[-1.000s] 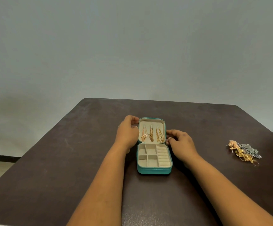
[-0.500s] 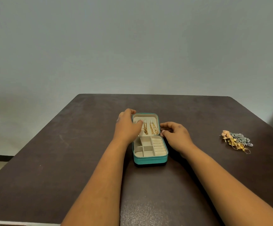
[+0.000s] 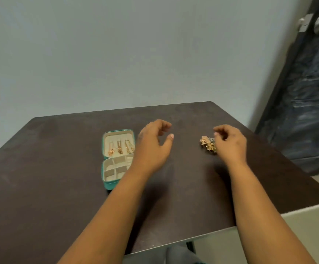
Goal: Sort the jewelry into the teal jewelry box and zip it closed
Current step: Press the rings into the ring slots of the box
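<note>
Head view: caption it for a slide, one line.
Open teal zip jewelry box on dark brown table; right hand reaches the gold-and-silver jewelry pile, left hand hovers open.

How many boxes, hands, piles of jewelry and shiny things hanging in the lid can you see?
Teal jewelry box: 1
Hands: 2, the left hand and the right hand
Pile of loose jewelry: 1
Gold pieces hanging in the lid: 3
Total: 7
</note>
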